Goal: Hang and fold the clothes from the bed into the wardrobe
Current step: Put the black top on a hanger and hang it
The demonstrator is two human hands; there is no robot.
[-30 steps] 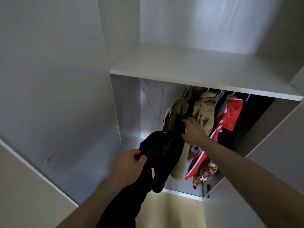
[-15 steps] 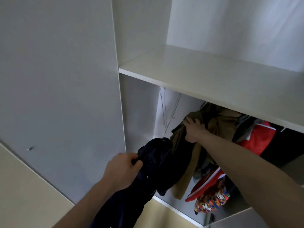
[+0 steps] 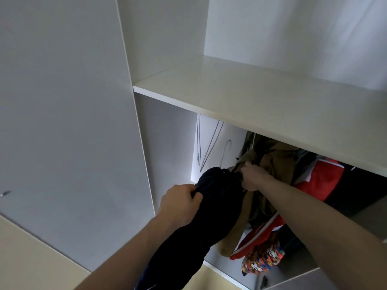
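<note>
Left hand (image 3: 180, 203) fingers clamped on bunched dark navy fabric garment (image 3: 211, 216), which drapes below them. Right hand (image 3: 252, 176) fingers pinched on its top edge, against hung olive-brown cloth jacket (image 3: 274, 164). Bare wire hangers (image 3: 209, 143) up-left.

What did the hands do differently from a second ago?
The right hand slid from the brown clothes over to the top of the dark garment and grips there now; a wire hanger hook now shows above it. The left hand stayed clenched on the dark garment. The red jacket still hangs.
</note>
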